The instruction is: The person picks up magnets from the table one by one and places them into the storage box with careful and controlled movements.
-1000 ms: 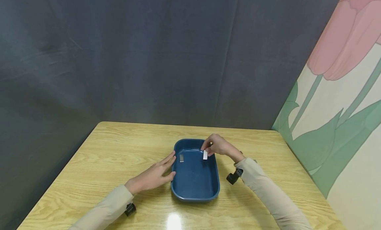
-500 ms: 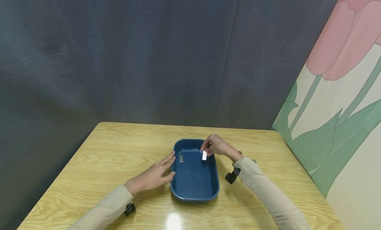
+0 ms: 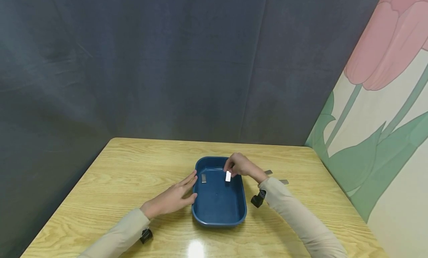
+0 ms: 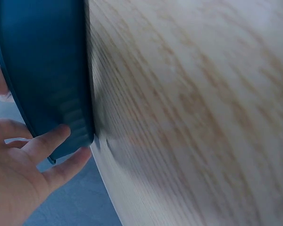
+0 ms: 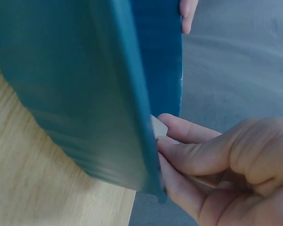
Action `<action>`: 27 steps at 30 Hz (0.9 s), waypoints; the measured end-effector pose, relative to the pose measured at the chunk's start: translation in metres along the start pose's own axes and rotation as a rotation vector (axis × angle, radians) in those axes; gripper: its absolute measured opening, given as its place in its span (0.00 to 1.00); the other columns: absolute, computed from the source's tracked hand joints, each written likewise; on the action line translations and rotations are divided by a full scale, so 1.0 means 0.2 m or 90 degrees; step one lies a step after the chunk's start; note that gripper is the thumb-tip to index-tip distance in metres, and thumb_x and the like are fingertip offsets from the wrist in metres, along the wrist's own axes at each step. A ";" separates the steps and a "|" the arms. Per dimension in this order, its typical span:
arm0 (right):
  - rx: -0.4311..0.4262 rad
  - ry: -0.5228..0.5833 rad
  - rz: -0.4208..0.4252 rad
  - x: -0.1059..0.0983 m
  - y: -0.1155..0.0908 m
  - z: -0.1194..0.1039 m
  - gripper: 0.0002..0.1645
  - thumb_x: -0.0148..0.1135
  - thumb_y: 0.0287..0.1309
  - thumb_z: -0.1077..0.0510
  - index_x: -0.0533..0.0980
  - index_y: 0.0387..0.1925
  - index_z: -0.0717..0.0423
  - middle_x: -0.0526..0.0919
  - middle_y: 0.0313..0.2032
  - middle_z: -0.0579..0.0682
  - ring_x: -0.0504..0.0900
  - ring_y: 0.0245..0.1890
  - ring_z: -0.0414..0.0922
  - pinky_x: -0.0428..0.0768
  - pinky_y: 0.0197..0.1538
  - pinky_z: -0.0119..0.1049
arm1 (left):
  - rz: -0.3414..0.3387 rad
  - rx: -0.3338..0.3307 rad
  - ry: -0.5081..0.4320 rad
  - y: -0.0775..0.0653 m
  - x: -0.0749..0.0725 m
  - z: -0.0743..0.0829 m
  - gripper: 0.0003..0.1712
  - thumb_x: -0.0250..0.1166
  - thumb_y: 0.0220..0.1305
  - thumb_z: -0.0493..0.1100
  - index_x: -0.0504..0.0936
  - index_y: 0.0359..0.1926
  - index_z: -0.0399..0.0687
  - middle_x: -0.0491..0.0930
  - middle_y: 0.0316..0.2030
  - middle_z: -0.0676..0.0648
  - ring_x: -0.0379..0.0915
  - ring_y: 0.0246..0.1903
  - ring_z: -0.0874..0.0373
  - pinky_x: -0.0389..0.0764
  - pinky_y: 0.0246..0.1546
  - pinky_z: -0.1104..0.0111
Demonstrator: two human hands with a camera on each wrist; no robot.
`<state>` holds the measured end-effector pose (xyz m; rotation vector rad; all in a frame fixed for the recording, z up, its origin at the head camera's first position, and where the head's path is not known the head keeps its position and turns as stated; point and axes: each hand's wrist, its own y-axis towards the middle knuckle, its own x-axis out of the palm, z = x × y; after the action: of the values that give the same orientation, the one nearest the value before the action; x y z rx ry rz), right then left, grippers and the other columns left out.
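Note:
A deep blue plastic tub (image 3: 219, 211) with rounded corners stands on the table. My left hand (image 3: 172, 200) has its fingers spread and touches the tub's left wall from outside; the left wrist view shows the fingertips (image 4: 62, 132) against that wall. My right hand (image 3: 243, 166) reaches over the right rim near the far corner. Between thumb and fingers it pinches a small flat rectangular plate (image 3: 228, 176), which looks bright white and hangs inside the tub. In the right wrist view the rim hides most of this plate (image 5: 158, 127). A similar grey plate (image 3: 203, 178) lies in the tub's far left part.
Two more flat grey plates, one farther back (image 3: 268, 172) and one nearer (image 3: 284, 182), lie on the wooden table (image 3: 133, 169) right of the tub, beside the right wrist. A dark curtain (image 3: 174, 65) hangs behind the table. On the right stands a wall with painted flowers (image 3: 374, 113).
The right hand has shifted slightly left and towards me with the pinched plate. The grey plates on the table at right show more from behind the arm. The left hand has stayed in place.

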<state>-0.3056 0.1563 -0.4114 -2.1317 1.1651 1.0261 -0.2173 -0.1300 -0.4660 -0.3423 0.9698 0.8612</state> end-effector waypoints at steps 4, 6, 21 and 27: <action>0.000 -0.021 0.004 0.01 0.00 0.00 0.19 0.54 0.47 0.87 0.84 0.29 0.68 0.82 0.25 0.55 0.79 0.23 0.44 0.83 0.28 0.34 | 0.002 -0.001 0.002 0.00 0.00 0.00 0.38 0.52 0.76 0.53 0.53 0.76 0.37 0.40 0.78 0.44 0.51 0.71 0.46 0.65 0.66 0.53; -0.004 -0.033 0.006 0.01 0.00 -0.01 0.19 0.54 0.47 0.86 0.84 0.28 0.67 0.82 0.26 0.55 0.80 0.23 0.46 0.82 0.27 0.34 | 0.003 0.000 0.003 0.00 0.00 0.00 0.38 0.52 0.76 0.53 0.53 0.76 0.37 0.41 0.78 0.44 0.51 0.71 0.46 0.65 0.65 0.54; -0.001 -0.165 0.012 0.06 0.03 -0.05 0.19 0.59 0.49 0.83 0.84 0.23 0.60 0.83 0.26 0.51 0.74 0.18 0.41 0.72 0.22 0.29 | 0.003 -0.006 0.001 0.00 0.00 0.01 0.38 0.52 0.76 0.53 0.53 0.76 0.37 0.41 0.78 0.44 0.50 0.71 0.46 0.65 0.66 0.53; -0.051 -0.265 0.037 0.08 0.03 -0.05 0.18 0.61 0.49 0.81 0.84 0.21 0.58 0.84 0.25 0.47 0.76 0.25 0.42 0.80 0.32 0.35 | 0.001 -0.005 0.003 0.00 0.00 0.01 0.38 0.52 0.76 0.54 0.52 0.76 0.37 0.40 0.78 0.45 0.49 0.72 0.47 0.64 0.66 0.55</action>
<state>-0.3011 0.1377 -0.4191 -1.8266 0.9980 1.4766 -0.2164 -0.1300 -0.4648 -0.3505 0.9711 0.8667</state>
